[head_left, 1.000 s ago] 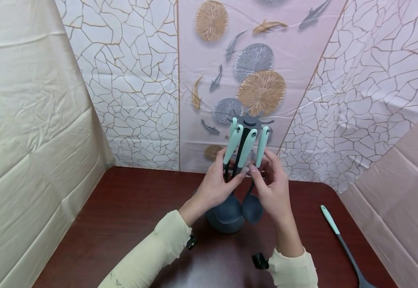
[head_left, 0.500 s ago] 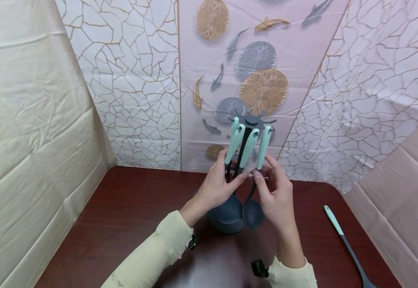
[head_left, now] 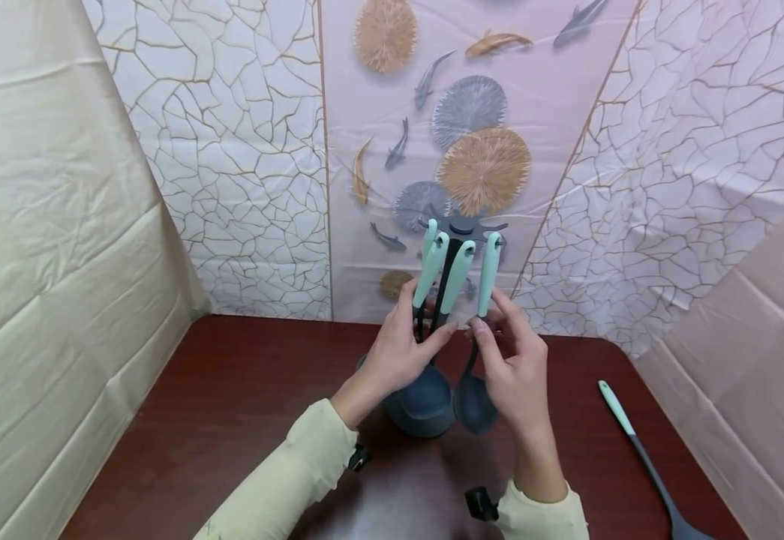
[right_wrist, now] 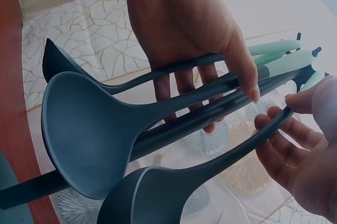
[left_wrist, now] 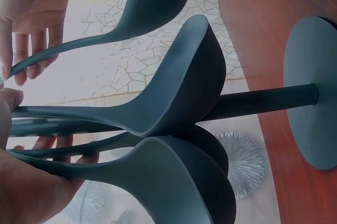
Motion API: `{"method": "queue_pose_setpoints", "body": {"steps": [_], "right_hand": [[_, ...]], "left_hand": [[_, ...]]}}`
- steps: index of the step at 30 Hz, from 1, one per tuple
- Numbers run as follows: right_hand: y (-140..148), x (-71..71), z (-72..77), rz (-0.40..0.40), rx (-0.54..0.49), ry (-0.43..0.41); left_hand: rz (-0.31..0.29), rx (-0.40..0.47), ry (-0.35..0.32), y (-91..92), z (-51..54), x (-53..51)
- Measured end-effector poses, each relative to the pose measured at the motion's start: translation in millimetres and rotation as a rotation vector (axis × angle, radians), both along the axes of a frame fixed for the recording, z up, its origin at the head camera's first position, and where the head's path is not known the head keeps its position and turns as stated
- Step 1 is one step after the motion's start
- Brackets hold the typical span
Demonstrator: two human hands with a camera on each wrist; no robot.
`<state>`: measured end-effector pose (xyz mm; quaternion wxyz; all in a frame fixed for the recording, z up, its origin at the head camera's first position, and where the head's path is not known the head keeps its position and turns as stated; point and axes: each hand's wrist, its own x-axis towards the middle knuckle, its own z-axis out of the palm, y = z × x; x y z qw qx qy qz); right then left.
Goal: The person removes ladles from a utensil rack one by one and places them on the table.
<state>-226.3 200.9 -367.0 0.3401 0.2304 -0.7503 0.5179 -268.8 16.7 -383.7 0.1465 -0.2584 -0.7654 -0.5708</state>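
Observation:
Several dark utensils with mint handles [head_left: 458, 277] hang around a dark stand post [left_wrist: 258, 101] with a hooked top [head_left: 463, 226]. My left hand [head_left: 395, 352] grips the bunch at the shafts, its thumb in front and its fingers behind. A large round-bowled ladle [right_wrist: 89, 129] is in that bunch. My right hand [head_left: 521, 367] pinches the neck of another ladle [head_left: 475, 406], just below its mint handle, slightly apart from the bunch. This handle's hole is at a stand hook; whether it is hooked on, I cannot tell.
The stand's round base [left_wrist: 316, 134] rests on the red-brown table [head_left: 250, 420]. A long utensil [head_left: 648, 457] with a mint handle lies at the table's right, its head cut off by the frame. Patterned cloth [head_left: 250, 187] hangs behind, plain cloth at both sides.
My right hand has moved slightly right and down relative to the stand, and the gap to my left thumb has widened. The held ladle's bowl hangs a little lower. My left hand keeps its grip.

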Motion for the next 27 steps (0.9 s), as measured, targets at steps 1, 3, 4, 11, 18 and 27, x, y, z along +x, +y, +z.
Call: {"method": "queue_pose_setpoints", "body": {"steps": [1, 3, 4, 11, 18, 27], "right_hand": [[-1.0, -0.3, 0.2, 0.005, 0.0, -0.001], [-2.7, -0.6, 0.8, 0.01, 0.001, -0.001], [-3.3, -0.9, 1.3, 0.012, -0.002, -0.001], [-0.8, 0.7, 2.0, -0.006, -0.014, 0.009], [3.2, 2.7, 3.0, -0.021, -0.023, 0.014], [5.2, 2.4, 3.1, -0.027, -0.02, 0.025]], "left_hand": [[0.006, 0.002, 0.0, -0.7, -0.2, 0.1], [0.015, 0.006, -0.005, -2.2, -0.2, 0.8], [0.017, 0.006, -0.006, -2.7, -0.2, 0.9], [0.011, 0.016, -0.008, -2.1, -1.5, 1.3], [0.012, 0.014, -0.013, 0.1, -1.8, 1.6], [0.024, -0.005, -0.006, 1.6, -0.7, 1.2]]}}
